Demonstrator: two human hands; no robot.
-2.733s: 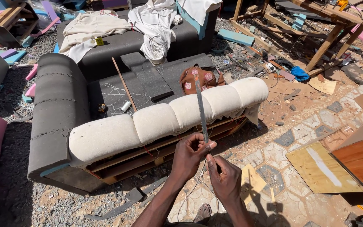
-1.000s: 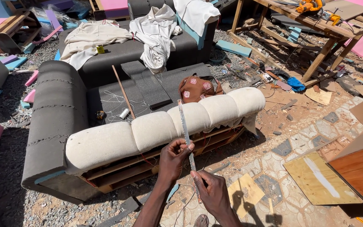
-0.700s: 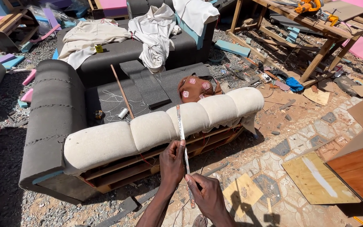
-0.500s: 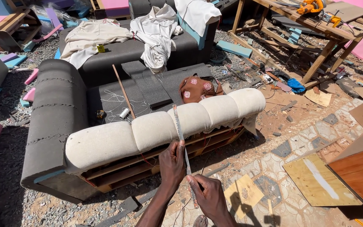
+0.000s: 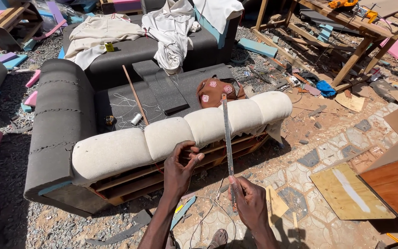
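My right hand (image 5: 250,203) grips the lower end of a long thin metal strip (image 5: 227,133), which stands nearly upright in front of the cream tufted backrest (image 5: 180,133) of a grey foam sofa (image 5: 63,115). My left hand (image 5: 180,168) is off the strip, a little to its left, with its fingers loosely curled. A thin thread (image 5: 203,203) hangs below the hands. Whether the left fingers pinch it I cannot tell.
On the sofa seat lie a brown flowered bag (image 5: 215,90), a thread spool (image 5: 137,119) and a wooden stick (image 5: 134,92). Cream cloths (image 5: 171,27) drape a second grey sofa behind. A wooden workbench (image 5: 346,23) stands at the back right. Plywood pieces (image 5: 346,193) litter the ground.
My left hand has let go of the strip and moved left. The right hand has swung the strip to the right, from the middle of the backrest towards the flowered bag.
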